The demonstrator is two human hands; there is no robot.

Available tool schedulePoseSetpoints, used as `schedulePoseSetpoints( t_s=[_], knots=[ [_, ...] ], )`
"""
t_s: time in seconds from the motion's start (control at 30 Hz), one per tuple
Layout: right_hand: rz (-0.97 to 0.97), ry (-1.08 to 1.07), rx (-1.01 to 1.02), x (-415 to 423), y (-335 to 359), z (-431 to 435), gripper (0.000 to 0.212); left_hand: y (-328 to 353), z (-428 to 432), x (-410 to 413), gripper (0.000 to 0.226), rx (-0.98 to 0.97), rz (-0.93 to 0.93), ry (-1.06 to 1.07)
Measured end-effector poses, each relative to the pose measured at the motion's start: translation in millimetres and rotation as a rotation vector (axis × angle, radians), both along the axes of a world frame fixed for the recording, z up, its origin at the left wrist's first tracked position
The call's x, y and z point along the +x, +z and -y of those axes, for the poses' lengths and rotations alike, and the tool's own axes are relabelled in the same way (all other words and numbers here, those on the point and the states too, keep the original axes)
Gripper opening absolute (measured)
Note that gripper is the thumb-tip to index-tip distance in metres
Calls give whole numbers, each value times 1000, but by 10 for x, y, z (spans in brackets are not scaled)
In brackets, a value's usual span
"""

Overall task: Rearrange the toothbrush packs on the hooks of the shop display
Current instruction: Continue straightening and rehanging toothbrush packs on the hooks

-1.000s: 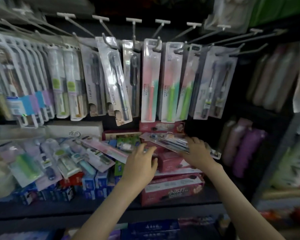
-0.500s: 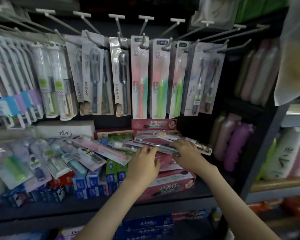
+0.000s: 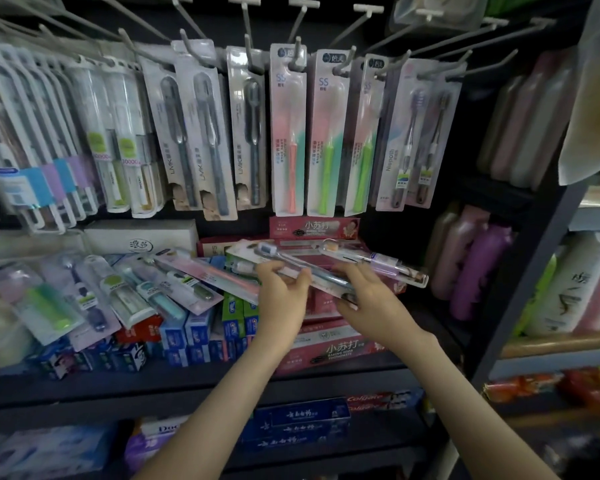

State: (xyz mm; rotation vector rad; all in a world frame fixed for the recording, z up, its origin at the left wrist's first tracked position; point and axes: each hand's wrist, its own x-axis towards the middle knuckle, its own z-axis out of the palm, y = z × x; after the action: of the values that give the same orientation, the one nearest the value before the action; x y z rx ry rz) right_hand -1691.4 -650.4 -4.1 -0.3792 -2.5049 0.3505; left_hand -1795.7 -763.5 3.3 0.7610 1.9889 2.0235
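at the shop shelf (image 3: 187, 384), left hand (image 3: 282, 292) and right hand (image 3: 369, 303) pinch one toothbrush pack (image 3: 323, 276).

The hanging toothbrush packs (image 3: 288, 133) are glossy clear plastic over printed card. The hooks (image 3: 296, 57) look like dull grey metal wire. The red toothpaste boxes (image 3: 340, 348) are shiny cardboard, the shelf (image 3: 187, 386) is matt black, and the bottles (image 3: 478, 265) at right are smooth plastic.

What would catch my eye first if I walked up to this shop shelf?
Two bare hands, the left hand and the right hand, hold a clear toothbrush pack between them in the middle, above red toothpaste boxes. Over them hangs a crowded row of packs on hooks, the coral-brush pack and green-brush pack brightest. Purple bottles stand at right.
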Motion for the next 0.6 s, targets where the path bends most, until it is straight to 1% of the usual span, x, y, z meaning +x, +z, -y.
schedulePoseSetpoints(
  t_s=[0.03,0.07,0.13,0.27,0.37,0.47,0.53,0.6],
  knots=[
    [13,24,29,-9,-24,61,50,-17,36,-15,26,39,24,16],
    [23,43,56,-20,-35,126,54,-30,83,-31,25,51,28,30],
    [32,55,87,-66,-18,259,61,-45,212,-66,30,48,1,32],
    [42,146,141,-260,141,569,70,-30,542,-188,27,53,-173,29],
    [30,216,108,-434,284,743,81,81,746,-316,29,61,-290,37],
    [17,285,123,-673,483,912,88,260,998,-525,35,61,-387,24],
    [-21,302,147,-857,626,993,86,373,1167,-690,44,29,-454,36],
    [-55,306,186,-1056,773,1056,83,480,1320,-869,51,-30,-530,106]
  ],
)
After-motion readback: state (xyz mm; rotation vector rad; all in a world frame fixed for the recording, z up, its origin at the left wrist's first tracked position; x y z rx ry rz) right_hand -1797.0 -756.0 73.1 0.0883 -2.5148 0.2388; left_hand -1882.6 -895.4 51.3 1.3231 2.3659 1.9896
